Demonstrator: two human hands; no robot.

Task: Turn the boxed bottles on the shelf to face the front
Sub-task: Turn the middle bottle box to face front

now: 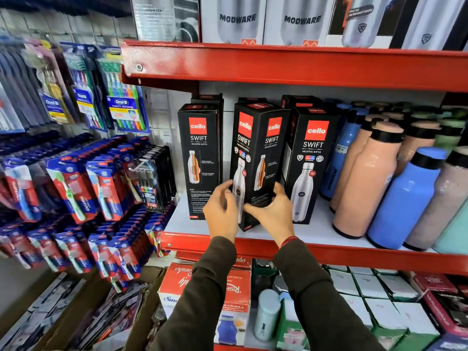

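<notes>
Three black Cello Swift bottle boxes stand in a row on the white shelf (314, 231) with the red front edge. The left box (200, 153) shows its side panel with the cutaway bottle. The middle box (255, 153) is turned corner-on, so two faces show. The right box (310, 158) shows its front with the steel bottle picture. My left hand (221, 211) and my right hand (274, 211) grip the lower part of the middle box from either side. More black boxes stand behind the row, mostly hidden.
Loose peach bottles (364, 178) and blue bottles (405, 198) crowd the shelf right of the boxes. Modware boxes (238, 19) fill the shelf above. Hanging toothbrush packs (101, 178) cover the wall at left. Cartons and small bottles sit on the shelf below.
</notes>
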